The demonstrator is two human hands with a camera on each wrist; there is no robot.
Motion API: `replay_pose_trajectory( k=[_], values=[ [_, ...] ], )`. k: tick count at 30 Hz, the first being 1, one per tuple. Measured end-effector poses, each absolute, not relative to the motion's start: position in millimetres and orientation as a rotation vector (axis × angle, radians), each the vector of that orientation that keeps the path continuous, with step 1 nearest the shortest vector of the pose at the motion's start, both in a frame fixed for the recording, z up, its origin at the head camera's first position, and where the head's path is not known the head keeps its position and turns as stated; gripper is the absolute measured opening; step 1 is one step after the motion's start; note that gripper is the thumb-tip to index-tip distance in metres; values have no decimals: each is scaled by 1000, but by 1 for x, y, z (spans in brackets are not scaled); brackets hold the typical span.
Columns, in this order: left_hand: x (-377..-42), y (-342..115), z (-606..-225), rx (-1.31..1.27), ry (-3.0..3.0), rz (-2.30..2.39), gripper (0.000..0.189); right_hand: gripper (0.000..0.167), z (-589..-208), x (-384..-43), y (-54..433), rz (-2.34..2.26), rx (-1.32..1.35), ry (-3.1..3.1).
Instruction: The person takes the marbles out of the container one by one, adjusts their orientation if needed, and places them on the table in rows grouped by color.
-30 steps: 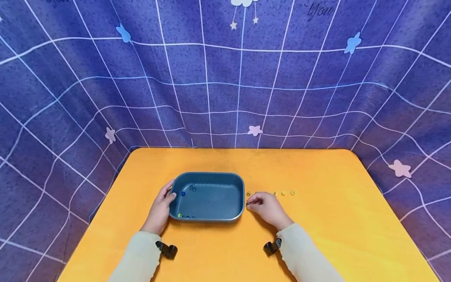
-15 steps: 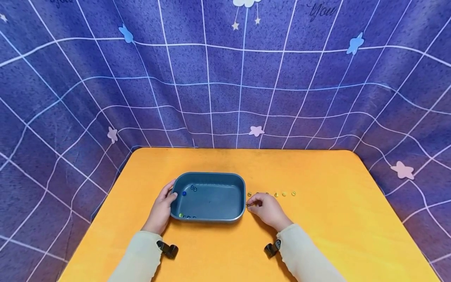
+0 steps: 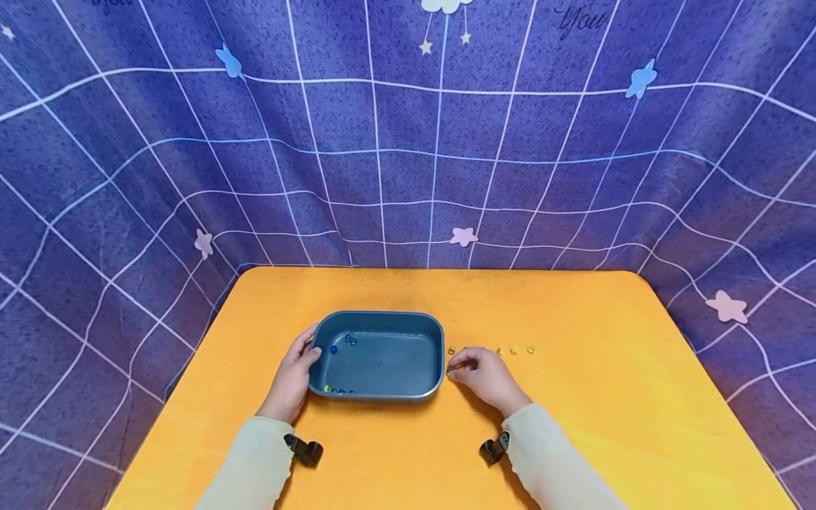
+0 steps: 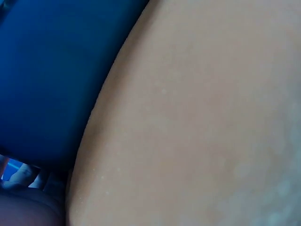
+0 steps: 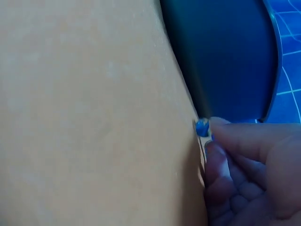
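A dark blue-grey rectangular tub [image 3: 382, 365] sits on the table with several small glass marbles inside, among them a blue marble [image 3: 333, 350] and a yellow-green marble [image 3: 328, 389]. My left hand [image 3: 291, 372] grips its left wall, thumb over the rim and fingers outside. Just outside the right wall, my right hand [image 3: 483, 377] pinches a small glass marble [image 5: 202, 127] between thumb and forefinger, low at the tabletop. In the left wrist view, the tub's wall [image 4: 56, 80] fills the upper left.
Behind the right hand, several yellowish marbles lie in a loose row, from one marble [image 3: 451, 350] by the tub to another marble [image 3: 532, 349] farther right. The hand partly hides this row. A purple-blue gridded curtain [image 3: 408, 177] surrounds the orange table [image 3: 605, 397].
The head view shifts very slightly. Both hands and the tub stay nearly still, while the marble at my right fingertips shows a little more.
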State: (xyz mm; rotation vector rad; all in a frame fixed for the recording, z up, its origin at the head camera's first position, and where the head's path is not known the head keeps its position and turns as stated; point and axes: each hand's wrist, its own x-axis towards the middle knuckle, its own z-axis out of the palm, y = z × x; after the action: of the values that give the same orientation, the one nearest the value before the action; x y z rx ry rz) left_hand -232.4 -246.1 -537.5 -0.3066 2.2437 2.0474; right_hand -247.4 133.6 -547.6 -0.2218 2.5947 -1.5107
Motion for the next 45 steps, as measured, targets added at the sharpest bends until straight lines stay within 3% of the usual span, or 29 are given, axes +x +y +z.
replay_pose_trajectory(
  k=[7, 19, 33, 45],
  values=[
    [-233, -246, -537, -292, 2248, 2053, 54, 14, -528, -240, 129, -1737, -178, 2525],
    [-232, -246, -537, -287, 2244, 2062, 53, 16, -476, -217, 69, -1806, -611, 2489],
    [-231, -246, -537, -311, 2268, 2032, 53, 13, -479, -227, -7, -1484, -815, 2467],
    [-233, -248, -543, -246, 2241, 2092, 53, 19, -488, -245, -45, -1211, -775, 2459]
  ],
)
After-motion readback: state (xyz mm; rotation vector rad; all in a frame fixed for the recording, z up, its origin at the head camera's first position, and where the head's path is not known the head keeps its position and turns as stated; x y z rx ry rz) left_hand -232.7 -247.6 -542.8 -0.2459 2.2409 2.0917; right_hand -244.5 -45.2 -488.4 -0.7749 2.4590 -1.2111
